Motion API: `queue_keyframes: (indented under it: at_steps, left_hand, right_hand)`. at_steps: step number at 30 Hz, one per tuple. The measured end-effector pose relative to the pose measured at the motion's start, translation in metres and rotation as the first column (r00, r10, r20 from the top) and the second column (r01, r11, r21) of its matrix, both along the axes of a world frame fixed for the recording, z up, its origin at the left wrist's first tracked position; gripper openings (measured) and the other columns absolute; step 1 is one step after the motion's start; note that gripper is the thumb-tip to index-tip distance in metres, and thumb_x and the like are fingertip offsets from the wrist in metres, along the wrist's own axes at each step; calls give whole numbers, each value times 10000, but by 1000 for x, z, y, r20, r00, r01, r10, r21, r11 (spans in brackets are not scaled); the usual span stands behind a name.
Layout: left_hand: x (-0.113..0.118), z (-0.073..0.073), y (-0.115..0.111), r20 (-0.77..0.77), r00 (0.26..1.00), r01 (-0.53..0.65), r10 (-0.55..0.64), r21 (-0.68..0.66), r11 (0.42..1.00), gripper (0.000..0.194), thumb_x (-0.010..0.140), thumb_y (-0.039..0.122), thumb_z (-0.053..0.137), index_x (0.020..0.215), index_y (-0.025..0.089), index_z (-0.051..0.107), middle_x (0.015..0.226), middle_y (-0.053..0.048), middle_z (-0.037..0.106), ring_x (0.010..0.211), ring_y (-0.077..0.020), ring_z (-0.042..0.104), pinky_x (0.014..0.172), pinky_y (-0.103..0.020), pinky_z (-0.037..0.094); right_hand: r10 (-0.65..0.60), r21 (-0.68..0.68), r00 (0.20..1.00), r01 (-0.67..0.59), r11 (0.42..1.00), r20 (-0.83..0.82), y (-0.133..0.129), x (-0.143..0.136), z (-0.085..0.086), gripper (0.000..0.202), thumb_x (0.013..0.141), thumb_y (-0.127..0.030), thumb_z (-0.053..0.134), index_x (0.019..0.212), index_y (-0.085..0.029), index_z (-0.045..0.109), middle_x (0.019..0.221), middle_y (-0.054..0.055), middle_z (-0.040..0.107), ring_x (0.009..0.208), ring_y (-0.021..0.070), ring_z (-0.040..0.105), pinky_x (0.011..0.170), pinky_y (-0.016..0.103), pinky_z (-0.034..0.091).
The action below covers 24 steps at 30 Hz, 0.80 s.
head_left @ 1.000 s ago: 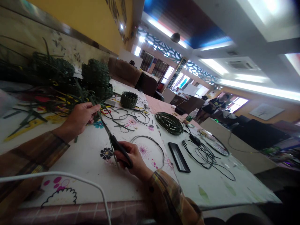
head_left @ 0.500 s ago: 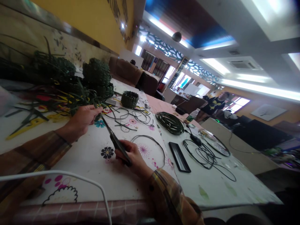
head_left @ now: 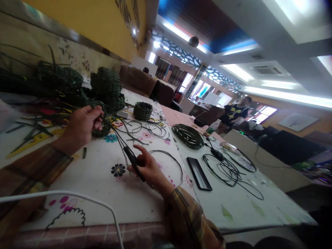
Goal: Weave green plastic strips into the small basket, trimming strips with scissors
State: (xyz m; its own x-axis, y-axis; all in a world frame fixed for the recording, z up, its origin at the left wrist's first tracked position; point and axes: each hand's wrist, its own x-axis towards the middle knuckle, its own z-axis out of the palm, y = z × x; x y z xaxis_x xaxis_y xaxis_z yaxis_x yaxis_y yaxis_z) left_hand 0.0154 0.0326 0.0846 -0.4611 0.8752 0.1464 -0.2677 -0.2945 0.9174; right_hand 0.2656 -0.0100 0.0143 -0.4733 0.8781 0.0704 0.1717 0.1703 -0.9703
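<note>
My left hand (head_left: pixel 84 124) is closed, thumb and fingers pinching a dark green strip at the edge of a small dark green woven piece (head_left: pixel 103 127). The piece is partly hidden behind the fingers. My right hand (head_left: pixel 150 167) grips dark-handled scissors (head_left: pixel 133 162), with the index finger raised off the handle. The thin blades point up and left towards the woven piece, and their tips are hard to make out among the strips. Below my left wrist lies a short green offcut (head_left: pixel 84 152).
Woven green baskets (head_left: pixel 106 83) and loose strips stand at the back left. A small round basket (head_left: pixel 143 110) sits behind. To the right are a coil of green strip (head_left: pixel 188 136), a black tray (head_left: pixel 199 174) and a dark cable (head_left: pixel 228 169). A white cable (head_left: pixel 85 196) crosses in front.
My left hand has moved left and slightly up, away from the scissors. My right index finger has lifted. A short green offcut now shows on the table below my left wrist.
</note>
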Motion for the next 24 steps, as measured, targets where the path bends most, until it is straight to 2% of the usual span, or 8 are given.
queue_keyframes:
  at_steps: [3,6,11,13,17,20,24]
  left_hand:
    - [-6,5,2,71,995,-66,64,24,998,263,979,134,520,717,156,511,535,75,451,362,-44,362,377,-151,399]
    - [-8,2,5,132,987,-91,89,15,996,285,1003,127,477,720,154,499,526,80,449,364,-42,364,400,-146,432]
    - [-1,-2,4,180,979,-95,94,-1,995,288,1011,130,478,727,143,524,539,75,476,368,-35,381,414,-138,455]
    - [3,-3,2,180,981,-65,66,-11,998,290,995,122,511,707,139,529,534,72,477,361,-35,378,396,-138,439]
    - [10,-3,-3,177,984,-13,16,-21,1000,266,955,95,574,693,132,542,544,66,496,358,-30,376,377,-129,418]
    - [11,-3,-4,202,979,2,5,-35,999,257,961,98,565,705,128,556,544,66,494,355,-27,362,373,-120,414]
    - [9,2,-5,290,957,39,-15,-76,996,289,992,98,508,707,132,535,537,69,458,348,-14,328,363,-94,372]
  right_hand:
    - [1,-139,999,-7,990,-45,0,1,6,677,607,-339,899,1197,-209,594,676,-92,544,544,73,468,473,185,344]
    - [25,-261,991,-58,964,-128,-3,-1,7,592,621,-428,885,1073,-200,579,659,-78,589,484,79,477,446,200,367]
    - [191,-209,941,-254,944,-279,-7,1,7,559,736,-603,772,1014,-137,638,755,31,690,538,83,514,499,214,397]
    - [207,-194,936,-268,944,-286,-6,3,6,533,742,-573,781,1022,-136,658,731,18,676,528,77,503,484,206,370]
    - [102,-228,960,-163,960,-260,-3,1,4,584,680,-423,853,1160,-147,669,640,-53,596,475,62,454,445,196,330]
    - [60,-232,964,-123,965,-260,-2,-1,2,658,650,-376,867,1231,-145,663,632,-71,571,467,57,442,440,196,336]
    - [138,-173,939,-200,964,-315,-2,0,2,565,703,-367,835,1199,-139,689,636,-59,569,480,57,434,448,201,325]
